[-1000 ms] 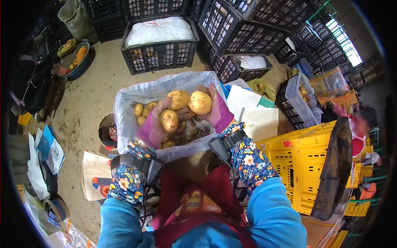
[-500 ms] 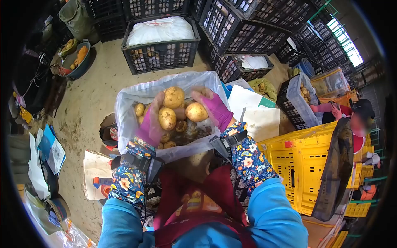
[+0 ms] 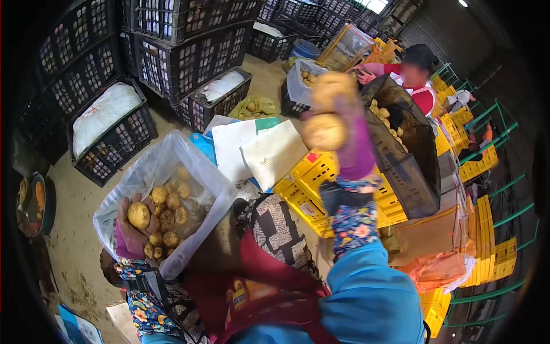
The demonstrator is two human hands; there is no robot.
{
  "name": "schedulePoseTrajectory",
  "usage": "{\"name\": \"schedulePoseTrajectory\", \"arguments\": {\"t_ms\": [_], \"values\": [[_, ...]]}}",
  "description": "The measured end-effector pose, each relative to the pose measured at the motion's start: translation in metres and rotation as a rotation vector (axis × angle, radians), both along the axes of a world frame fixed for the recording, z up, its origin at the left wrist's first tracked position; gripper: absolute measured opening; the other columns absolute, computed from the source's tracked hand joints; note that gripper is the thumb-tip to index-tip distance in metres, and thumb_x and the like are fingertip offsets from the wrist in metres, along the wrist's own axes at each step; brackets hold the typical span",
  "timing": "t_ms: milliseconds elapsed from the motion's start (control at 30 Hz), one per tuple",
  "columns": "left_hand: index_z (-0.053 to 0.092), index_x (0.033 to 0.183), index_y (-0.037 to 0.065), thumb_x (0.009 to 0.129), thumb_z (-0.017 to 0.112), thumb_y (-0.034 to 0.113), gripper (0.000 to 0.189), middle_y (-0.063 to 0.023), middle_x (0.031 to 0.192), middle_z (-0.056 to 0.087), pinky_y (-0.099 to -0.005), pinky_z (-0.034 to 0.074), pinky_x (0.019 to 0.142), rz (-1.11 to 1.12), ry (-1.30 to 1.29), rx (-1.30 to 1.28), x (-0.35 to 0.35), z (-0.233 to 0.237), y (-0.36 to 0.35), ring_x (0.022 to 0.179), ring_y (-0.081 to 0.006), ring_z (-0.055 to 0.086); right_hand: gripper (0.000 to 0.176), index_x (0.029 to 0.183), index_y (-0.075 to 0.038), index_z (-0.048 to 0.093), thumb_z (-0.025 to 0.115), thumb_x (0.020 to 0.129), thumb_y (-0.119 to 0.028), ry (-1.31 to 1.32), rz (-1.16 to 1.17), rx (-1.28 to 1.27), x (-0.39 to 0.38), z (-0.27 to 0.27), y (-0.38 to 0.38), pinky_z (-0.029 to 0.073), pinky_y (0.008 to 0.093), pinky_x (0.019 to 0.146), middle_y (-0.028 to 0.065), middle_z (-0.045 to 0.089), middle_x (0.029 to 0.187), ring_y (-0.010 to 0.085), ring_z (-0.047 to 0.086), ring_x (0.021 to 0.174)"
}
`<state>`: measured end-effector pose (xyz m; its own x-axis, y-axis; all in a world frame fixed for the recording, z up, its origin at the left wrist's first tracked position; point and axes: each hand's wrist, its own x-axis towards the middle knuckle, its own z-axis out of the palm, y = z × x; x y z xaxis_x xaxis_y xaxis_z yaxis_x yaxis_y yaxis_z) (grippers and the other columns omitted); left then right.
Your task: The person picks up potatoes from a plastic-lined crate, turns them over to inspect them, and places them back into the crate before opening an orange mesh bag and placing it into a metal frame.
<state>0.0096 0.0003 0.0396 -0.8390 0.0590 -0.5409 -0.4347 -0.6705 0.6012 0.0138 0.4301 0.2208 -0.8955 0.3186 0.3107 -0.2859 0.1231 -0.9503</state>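
our right hand [image 3: 354, 135], blurred, is closed around two large potatoes [image 3: 324, 132], raised near a yellow plastic crate [image 3: 314, 173] and a dark liner [image 3: 409, 178] with potatoes inside. our left hand [image 3: 137, 233] loosely cups one potato [image 3: 138, 215] within the clear-lined container [image 3: 211, 167], beside smaller potatoes [image 3: 173, 200]. white papers [image 3: 232, 152] lie alongside; black slatted crates [image 3: 117, 148] stand beyond.

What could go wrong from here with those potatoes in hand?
The right hand holds two potatoes at once; one might slip and hit the yellow crate nearby. The left hand holds a potato close to loose ones in the liner; dropped, it could bruise them.
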Motion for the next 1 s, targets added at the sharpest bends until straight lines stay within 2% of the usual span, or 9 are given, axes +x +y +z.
{"name": "schedulePoseTrajectory", "arguments": {"t_ms": [100, 167, 233, 300, 433, 567, 700, 833, 1000], "values": [[0.054, 0.128, 0.010, 0.097, 0.052, 0.043, 0.046, -0.0099, 0.117, 0.064, -0.0312, 0.056, 0.071, -0.046, 0.077, 0.122, -0.001, -0.024, -0.014, 0.098, -0.0239, 0.065, 0.059, 0.136, 0.001, 0.043, 0.068, 0.090, -0.027, 0.230, -0.562, 0.374, 0.053, 0.063, 0.106, 0.053, 0.0345, 0.088, 0.0174, 0.054, 0.125, 0.0252, 0.059, 0.111], [0.053, 0.129, 0.010, 0.097, 0.051, 0.040, 0.044, -0.0109, 0.118, 0.063, -0.0322, 0.056, 0.072, -0.056, 0.462, -0.404, -0.001, -0.042, -0.017, 0.100, -0.0242, 0.064, 0.063, 0.137, 0.001, 0.042, 0.073, 0.086, -0.019, 0.303, -0.887, 0.821, 0.072, 0.063, 0.205, 0.044, 0.0383, 0.102, 0.0194, 0.053, 0.129, 0.0272, 0.051, 0.123], [0.052, 0.130, 0.010, 0.098, 0.050, 0.039, 0.043, -0.0117, 0.118, 0.063, -0.0331, 0.056, 0.074, -0.076, 0.589, -0.653, 0.001, -0.043, -0.022, 0.101, -0.0244, 0.064, 0.061, 0.139, 0.002, 0.041, 0.068, 0.089, -0.020, 0.119, -0.851, 1.162, 0.095, 0.049, 0.272, 0.038, 0.0352, 0.106, 0.0185, 0.052, 0.133, 0.0256, 0.049, 0.126], [0.052, 0.130, 0.010, 0.098, 0.051, 0.038, 0.043, -0.0121, 0.119, 0.063, -0.0338, 0.056, 0.075, -0.020, 0.316, -0.260, 0.002, -0.018, -0.021, 0.101, -0.0244, 0.064, 0.057, 0.139, 0.004, 0.042, 0.063, 0.092, -0.020, -0.150, -0.571, 0.773, 0.103, 0.028, 0.325, 0.036, 0.0343, 0.107, 0.0173, 0.050, 0.138, 0.0246, 0.049, 0.127], [0.052, 0.130, 0.010, 0.097, 0.052, 0.038, 0.043, -0.0122, 0.119, 0.062, -0.0345, 0.056, 0.077, 0.071, 0.089, 0.171, 0.001, -0.013, -0.029, 0.102, -0.0249, 0.063, 0.025, 0.110, 0.003, 0.066, 0.057, 0.094, -0.013, 0.131, -0.522, 1.047, 0.049, 0.020, 0.163, 0.046, 0.0345, 0.093, 0.0140, 0.067, 0.110, 0.0239, 0.062, 0.103], [0.050, 0.130, 0.008, 0.097, 0.053, 0.036, 0.043, -0.0133, 0.119, 0.062, -0.0346, 0.056, 0.080, 0.169, 0.170, 0.124, 0.003, -0.016, -0.036, 0.103, -0.0270, 0.063, 0.027, 0.102, -0.001, 0.069, 0.055, 0.094, -0.024, -0.085, 0.332, 0.757, -0.043, -0.037, -0.021, 0.048, 0.0313, 0.077, 0.0096, 0.068, 0.094, 0.0183, 0.062, 0.087], [0.046, 0.133, 0.007, 0.098, 0.052, 0.034, 0.045, -0.0160, 0.122, 0.060, -0.0355, 0.056, 0.082, 0.305, 0.386, -0.405, 0.002, -0.054, -0.043, 0.104, -0.0278, 0.063, 0.066, 0.137, -0.010, 0.048, 0.070, 0.081, -0.039, -0.311, 0.903, 1.022, -0.117, -0.202, -0.175, 0.045, 0.0378, 0.098, 0.0154, 0.056, 0.130, 0.0318, 0.058, 0.115], [0.045, 0.132, 0.004, 0.098, 0.050, 0.036, 0.047, -0.0180, 0.121, 0.059, -0.0342, 0.055, 0.081, 0.397, 0.269, -0.012, 0.002, -0.016, -0.042, 0.106, -0.0289, 0.062, 0.075, 0.141, -0.014, 0.041, 0.073, 0.076, -0.035, -0.474, 0.951, 1.452, -0.174, -0.364, -0.266, 0.048, 0.0449, 0.095, 0.0193, 0.052, 0.132, 0.0381, 0.056, 0.116], [0.051, 0.127, 0.005, 0.097, 0.051, 0.043, 0.049, -0.0153, 0.119, 0.062, -0.0373, 0.053, 0.080, 0.483, -0.054, -0.051, -0.010, 0.009, -0.043, 0.106, -0.0283, 0.062, 0.087, 0.142, -0.019, 0.037, 0.080, 0.067, -0.028, -0.743, 0.786, 1.593, -0.213, -0.492, -0.300, 0.051, 0.0498, 0.091, 0.0203, 0.045, 0.138, 0.0402, 0.057, 0.118]]}}
